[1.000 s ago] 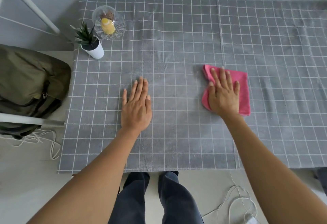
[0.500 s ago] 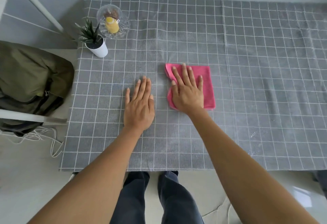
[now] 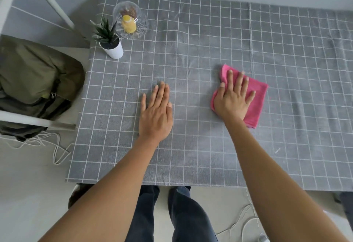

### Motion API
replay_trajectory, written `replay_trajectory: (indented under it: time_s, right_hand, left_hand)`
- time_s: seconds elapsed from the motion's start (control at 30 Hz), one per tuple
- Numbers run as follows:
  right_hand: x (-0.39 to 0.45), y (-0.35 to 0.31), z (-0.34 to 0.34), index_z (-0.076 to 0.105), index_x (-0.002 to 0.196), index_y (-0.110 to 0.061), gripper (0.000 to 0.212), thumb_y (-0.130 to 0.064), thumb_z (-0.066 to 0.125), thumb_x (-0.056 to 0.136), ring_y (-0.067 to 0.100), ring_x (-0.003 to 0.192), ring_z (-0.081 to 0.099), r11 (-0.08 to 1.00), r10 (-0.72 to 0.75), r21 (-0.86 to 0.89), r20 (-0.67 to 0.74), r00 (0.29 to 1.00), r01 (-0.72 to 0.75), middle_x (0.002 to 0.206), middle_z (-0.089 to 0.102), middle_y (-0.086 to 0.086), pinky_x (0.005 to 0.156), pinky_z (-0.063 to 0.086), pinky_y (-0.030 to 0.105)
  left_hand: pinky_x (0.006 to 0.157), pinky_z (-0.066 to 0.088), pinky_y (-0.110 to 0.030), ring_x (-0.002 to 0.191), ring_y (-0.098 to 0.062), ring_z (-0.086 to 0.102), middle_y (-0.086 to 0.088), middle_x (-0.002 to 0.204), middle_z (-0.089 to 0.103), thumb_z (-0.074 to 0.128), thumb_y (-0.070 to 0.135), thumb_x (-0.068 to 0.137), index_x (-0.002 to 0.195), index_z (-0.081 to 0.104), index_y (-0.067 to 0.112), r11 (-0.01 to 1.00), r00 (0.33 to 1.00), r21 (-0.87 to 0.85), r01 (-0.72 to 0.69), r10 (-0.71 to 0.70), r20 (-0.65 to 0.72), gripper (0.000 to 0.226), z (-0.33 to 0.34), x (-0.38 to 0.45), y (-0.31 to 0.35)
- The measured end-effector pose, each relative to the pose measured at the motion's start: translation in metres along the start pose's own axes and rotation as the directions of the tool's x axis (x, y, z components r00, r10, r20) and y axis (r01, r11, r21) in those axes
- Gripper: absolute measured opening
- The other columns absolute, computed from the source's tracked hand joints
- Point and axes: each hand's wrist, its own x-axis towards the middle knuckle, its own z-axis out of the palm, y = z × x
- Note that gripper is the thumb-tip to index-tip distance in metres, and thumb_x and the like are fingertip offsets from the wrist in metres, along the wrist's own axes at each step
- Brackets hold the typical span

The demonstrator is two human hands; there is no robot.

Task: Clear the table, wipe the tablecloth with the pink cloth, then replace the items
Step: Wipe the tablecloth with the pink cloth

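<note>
R hand [image 3: 234, 99] is lying flat on the pink cloth [image 3: 257, 99], fingers straight and spread a bit, pressing it onto the tablecloth [image 3: 210, 37]; cloth is sitting right of centre, its upper-left corner bunching up by the thumb side, far and right edges sticking out past the fingers. L hand [image 3: 156, 112] is resting palm-down on the bare tablecloth near the middle, fingers straight and close together, thumb out to the side, holding nothing, well apart from the cloth. Tablecloth is grey w/ a white grid, covering the table to its near edge. At the far-left corner a plant [image 3: 110, 41] in a white pot is standing upright, just beside a glass dish [image 3: 131, 21] w/ a yellow item inside; can't tell if pot and dish are touching. Off the table's left, a green bag [image 3: 36, 77] is sitting on a white-framed seat, cords [image 3: 55, 148] lying on the floor below. Person's dark trousers [image 3: 172, 215] are showing under the near edge.
</note>
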Motion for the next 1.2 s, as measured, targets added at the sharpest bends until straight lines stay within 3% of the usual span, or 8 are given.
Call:
replay_trajectory:
  time_s: [0.17,0.33,0.47,0.53,0.73,0.9,1.07,1.2]
  right_hand:
    - [-0.030,-0.047,0.021,-0.004,0.152,-0.037,0.053,-0.044,0.008,0.101,0.017,0.148,-0.013,0.963,-0.265,-0.019,0.064,0.962,0.267,0.161,-0.010,-0.003,0.114,-0.016,0.049]
    - [-0.022,-0.017,0.009,0.003,0.151,-0.041,0.050,-0.045,0.009,0.102,0.013,0.148,-0.008,0.912,-0.407,-0.018,0.098,0.908,0.410,0.162,-0.004,-0.008,0.117,-0.011,0.045]
    - [0.002,0.038,-0.008,0.000,0.151,-0.041,0.051,-0.044,0.010,0.101,0.015,0.148,-0.009,0.993,-0.111,-0.032,0.032,0.993,0.112,0.162,-0.006,-0.005,0.118,-0.009,0.047]
    - [0.008,0.049,-0.013,0.001,0.152,-0.040,0.052,-0.044,0.010,0.101,0.015,0.148,-0.010,1.000,0.016,-0.003,0.016,1.000,-0.015,0.162,-0.006,-0.004,0.118,-0.010,0.048]
    - [0.006,0.021,-0.003,0.001,0.153,-0.037,0.053,-0.043,0.012,0.101,0.017,0.148,-0.012,0.992,0.111,0.072,-0.046,0.993,-0.107,0.162,-0.008,-0.002,0.116,-0.012,0.052]
    - [0.005,-0.038,0.014,-0.003,0.152,-0.037,0.053,-0.046,0.007,0.101,0.017,0.148,-0.014,0.995,-0.095,0.005,-0.003,0.995,0.095,0.161,-0.011,-0.003,0.116,-0.013,0.051]
    - [-0.017,-0.107,0.038,-0.004,0.152,-0.037,0.053,-0.045,0.007,0.101,0.017,0.148,-0.014,0.935,-0.355,0.005,0.046,0.934,0.355,0.161,-0.011,-0.003,0.114,-0.017,0.049]
    - [-0.015,-0.105,0.035,0.002,0.152,-0.039,0.051,-0.044,0.010,0.102,0.014,0.148,-0.010,0.892,-0.452,0.010,0.075,0.889,0.452,0.162,-0.005,-0.007,0.114,-0.016,0.046]
  left_hand:
    - [0.121,-0.002,-0.043,0.148,-0.010,-0.002,0.005,0.161,0.002,0.007,0.033,0.098,0.153,0.005,0.019,1.000,1.000,0.003,0.002,-0.002,0.004,0.056,-0.001,-0.001,0.001]
    - [0.119,-0.007,-0.041,0.148,-0.011,-0.003,0.005,0.160,-0.001,0.007,0.033,0.098,0.153,0.003,0.019,1.000,1.000,0.000,-0.003,0.003,0.031,0.057,-0.006,0.000,0.000]
    - [0.117,-0.015,-0.039,0.147,-0.009,-0.010,0.007,0.159,-0.008,0.006,0.034,0.098,0.152,-0.003,0.021,0.997,0.996,-0.076,-0.027,0.034,0.081,0.056,-0.009,0.003,-0.003]
    - [0.117,-0.014,-0.041,0.146,-0.008,-0.011,0.007,0.159,-0.009,0.007,0.034,0.101,0.151,-0.004,0.020,0.996,0.996,-0.083,-0.030,0.036,0.076,0.053,-0.010,0.008,-0.010]
    - [0.120,-0.008,-0.044,0.148,-0.015,-0.008,-0.001,0.161,-0.005,0.012,0.033,0.104,0.152,-0.002,0.017,0.998,0.999,-0.052,0.034,-0.031,0.044,0.053,-0.027,0.066,-0.053]
    - [0.120,-0.006,-0.046,0.148,-0.013,-0.005,0.002,0.161,-0.003,0.013,0.031,0.103,0.153,0.000,0.019,0.999,0.999,-0.016,0.032,-0.031,0.041,0.052,-0.028,0.083,-0.074]
    - [0.120,-0.005,-0.044,0.148,-0.012,-0.003,0.004,0.161,-0.002,0.014,0.030,0.103,0.153,0.001,0.020,0.999,0.999,-0.011,0.033,-0.033,-0.004,0.052,-0.025,0.082,-0.074]
    - [0.120,-0.005,-0.043,0.148,-0.011,-0.003,0.005,0.161,-0.001,0.014,0.029,0.103,0.153,0.001,0.020,1.000,1.000,-0.008,0.024,-0.024,-0.009,0.052,-0.025,0.081,-0.074]
